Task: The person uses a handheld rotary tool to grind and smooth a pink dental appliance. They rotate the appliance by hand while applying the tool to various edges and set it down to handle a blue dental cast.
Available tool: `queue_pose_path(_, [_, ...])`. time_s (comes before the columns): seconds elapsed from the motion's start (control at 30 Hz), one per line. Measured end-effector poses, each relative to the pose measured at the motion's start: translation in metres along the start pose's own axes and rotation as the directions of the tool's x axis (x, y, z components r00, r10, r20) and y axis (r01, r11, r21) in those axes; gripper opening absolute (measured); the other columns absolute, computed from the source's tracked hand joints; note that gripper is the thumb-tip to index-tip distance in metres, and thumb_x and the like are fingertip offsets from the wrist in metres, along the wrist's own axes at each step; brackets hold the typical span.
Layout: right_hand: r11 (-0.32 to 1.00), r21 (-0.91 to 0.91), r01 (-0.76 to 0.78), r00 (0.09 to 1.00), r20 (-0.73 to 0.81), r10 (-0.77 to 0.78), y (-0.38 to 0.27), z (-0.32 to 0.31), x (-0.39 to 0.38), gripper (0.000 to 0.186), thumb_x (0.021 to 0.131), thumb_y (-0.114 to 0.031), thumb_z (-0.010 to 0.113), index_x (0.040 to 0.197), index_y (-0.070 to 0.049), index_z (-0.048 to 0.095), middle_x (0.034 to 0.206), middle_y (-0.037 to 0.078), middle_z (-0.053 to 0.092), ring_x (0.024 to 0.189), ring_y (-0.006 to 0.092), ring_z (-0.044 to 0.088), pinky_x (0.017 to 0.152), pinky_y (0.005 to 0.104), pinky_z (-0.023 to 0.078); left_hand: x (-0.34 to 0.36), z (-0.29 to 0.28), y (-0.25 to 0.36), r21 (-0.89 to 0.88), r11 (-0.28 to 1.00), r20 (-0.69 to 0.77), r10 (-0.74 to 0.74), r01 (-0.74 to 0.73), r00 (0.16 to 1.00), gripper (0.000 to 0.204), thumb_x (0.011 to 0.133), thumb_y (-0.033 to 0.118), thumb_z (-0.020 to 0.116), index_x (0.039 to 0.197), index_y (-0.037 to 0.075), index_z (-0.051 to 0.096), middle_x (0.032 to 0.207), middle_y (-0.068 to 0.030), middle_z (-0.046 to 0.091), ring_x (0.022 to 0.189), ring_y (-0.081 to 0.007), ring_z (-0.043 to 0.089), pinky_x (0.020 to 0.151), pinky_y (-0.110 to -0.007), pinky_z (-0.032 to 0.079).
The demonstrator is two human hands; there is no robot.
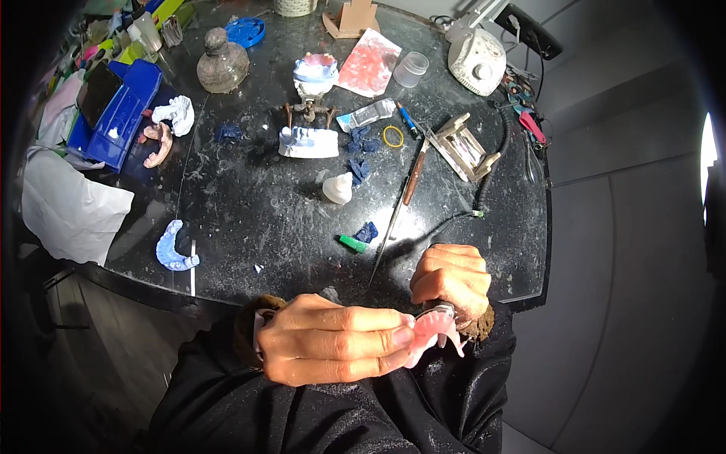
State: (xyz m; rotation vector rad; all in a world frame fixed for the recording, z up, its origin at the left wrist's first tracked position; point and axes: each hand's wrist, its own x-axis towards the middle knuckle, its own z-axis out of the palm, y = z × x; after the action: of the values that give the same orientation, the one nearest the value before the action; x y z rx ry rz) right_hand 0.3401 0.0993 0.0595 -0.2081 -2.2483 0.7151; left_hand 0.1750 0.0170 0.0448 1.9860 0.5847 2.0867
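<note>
My left hand (329, 340) is closed on a pink denture base (431, 329), pinching its left side between fingers and thumb, low in front of my body. My right hand (452, 278) is curled into a grip around a handpiece (438, 306), of which only a metallic part shows beside the denture base. A dark cord (446, 227) runs to that hand from a coiled black cable. The working tip is hidden behind the denture base, so I cannot tell whether it touches. White dust lies on my dark sleeves.
An articulator with plaster casts (308, 142) stands mid-bench. Nearer lie a white cone-shaped piece (338, 188), a green block (352, 243), a long brown-handled tool (414, 180) and a blue arch-shaped piece (172, 248). A wooden rack (463, 149) and a white control unit (478, 62) are right.
</note>
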Motion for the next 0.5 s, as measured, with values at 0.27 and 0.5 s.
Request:
queue_pose_path(0.27, [1.000,-0.012,0.014,1.000,0.027,-0.013,-0.0005,0.0011,0.0001,0.024,0.057,-0.028,0.062,0.064,-0.008,0.050,0.059,0.002,0.045,0.046,0.0168,0.046,0.040,0.0287,0.031,0.0026,-0.0003,-0.0004,0.007,1.000,0.013,0.013,-0.013,1.000,0.016,0.065,-0.004,0.077,0.078,-0.005,0.067,0.087,-0.0113,0.066,0.078,-0.0196,0.068,0.063,-0.024,0.058])
queue_pose_path(0.5, [1.000,0.004,-0.004,1.000,0.025,0.004,-0.0014,-0.0001,0.0004,0.025,0.059,-0.029,0.062,0.064,-0.008,0.050,0.059,0.002,0.045,0.046,0.0172,0.047,0.040,0.0288,0.031,0.0015,0.0030,0.0052,0.166,0.980,-0.018,-0.107,0.108,0.994,0.035,0.057,0.002,0.085,0.081,0.017,0.066,0.078,0.0106,0.066,0.063,-0.0046,0.066,0.036,-0.014,0.022])
